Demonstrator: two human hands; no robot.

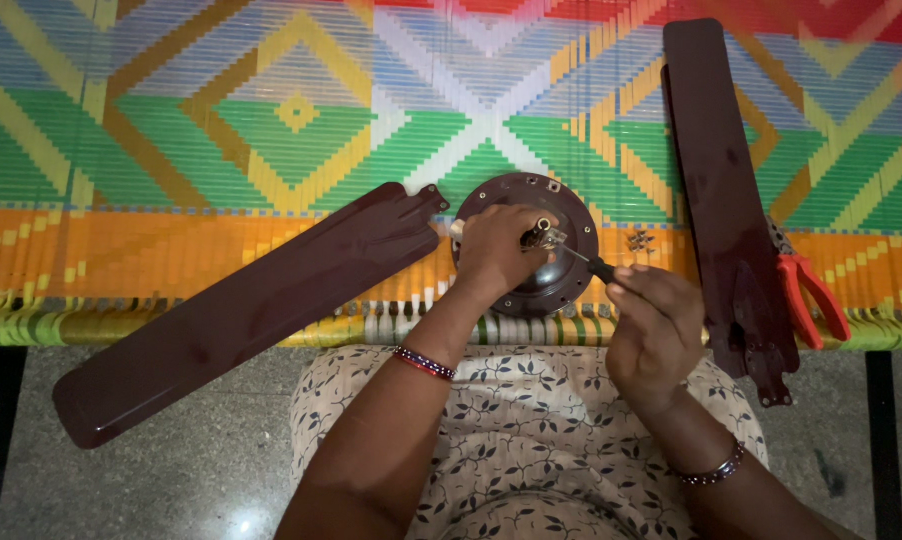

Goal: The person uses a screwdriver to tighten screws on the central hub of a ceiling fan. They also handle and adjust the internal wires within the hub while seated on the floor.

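Left hand: the left hand (499,250) lies on the round dark-brown fan motor housing (527,243), fingers closed around the small metal fitting at its centre, pinning the housing to the woven mat (221,120).
Right hand: the right hand (654,318) has its fingers wrapped shut on the black handle of a screwdriver (581,258), whose thin shaft runs from the fingertips up and left to the fitting beside the left fingers.
Work piece: the housing sits near the mat's front edge, directly under the left fingers and just left of the right ones.
Doing it well: as a judgement, the tip should stay square in the screw head, the left hand bearing down so the housing cannot spin, and the turns kept short so the blade does not slip toward the left fingers.
Left of the fingers: a long brown fan blade (241,310) lies slanted, its bracket end touching the housing rim and its far end hanging over the floor (171,470).
Right of the fingers: a second brown fan blade (721,180) lies nearly upright, just beyond the right hand; red-handled pliers (809,290) rest beside it.
Between: a few loose screws (639,240) lie on the mat above the right fingers.
In the way: the right blade crowds the right wrist's swing, and the screws could be knocked off.
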